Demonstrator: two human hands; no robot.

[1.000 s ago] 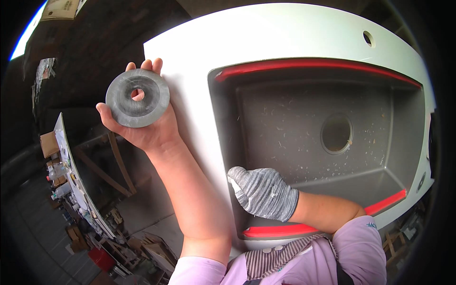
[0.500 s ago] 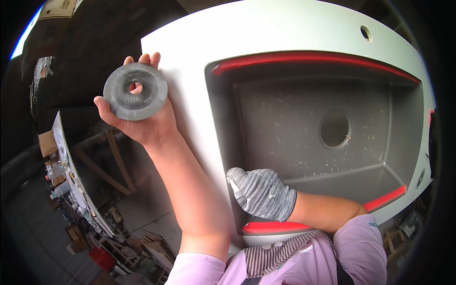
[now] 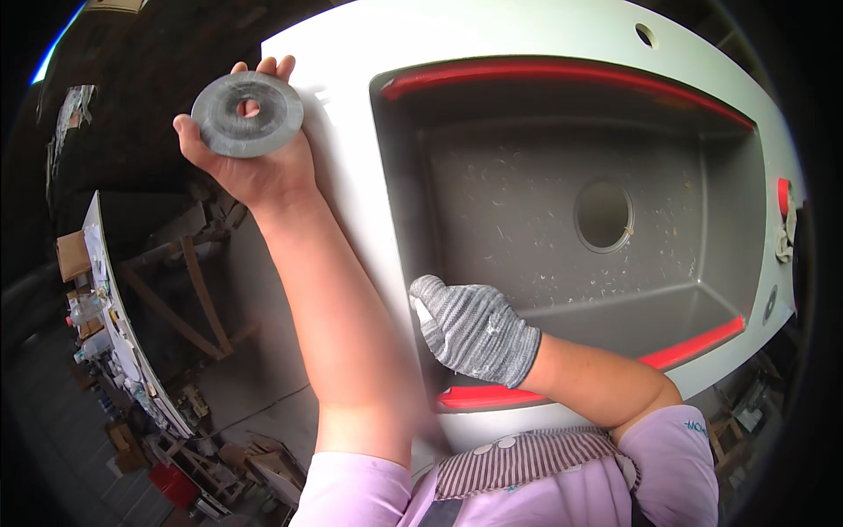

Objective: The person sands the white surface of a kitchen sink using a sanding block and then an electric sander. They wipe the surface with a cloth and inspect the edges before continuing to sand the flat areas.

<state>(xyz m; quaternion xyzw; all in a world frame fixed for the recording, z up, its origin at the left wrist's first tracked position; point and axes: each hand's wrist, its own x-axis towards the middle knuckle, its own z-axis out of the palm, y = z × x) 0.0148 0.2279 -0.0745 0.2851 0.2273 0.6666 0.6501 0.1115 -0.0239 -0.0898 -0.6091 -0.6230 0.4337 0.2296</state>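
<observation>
as the palm of the left hand point(image 3: 277, 176) lies behind the grey disc point(image 3: 248, 133), this grip is closed on it: the thumb goes along the left side, some fingertips come out beyond the far edge, and a bit of a finger is visible through the central hole point(image 3: 248, 108). the disc is held up with its broad face toward the viewer, at the left of the white countertop point(image 3: 347, 193) and well apart from the sink basin point(image 3: 527, 246). for holding it well, i would say, the thumb and fingers should share the weight on the rim, and the wrist should be kept quiet, so that the face does not tip; it is also wise, in my opinion, to keep its edge away from the countertop, which could perhaps be scratched

the right hand point(image 3: 470, 325) wears a grey knitted glove point(image 3: 483, 338) and is curled at the near left corner of the basin. its fingertips are hidden, so i am not able to say if it grips something or only rests

farther out, a red strip point(image 3: 562, 68) follows the far rim of the basin, and red shows along the near rim also. pale shavings point(image 3: 562, 285) are scattered inside, around the drain hole point(image 3: 604, 217). at the far left stands a narrow table point(image 3: 140, 369) with many small things, and below it a red box point(image 3: 174, 485)
</observation>
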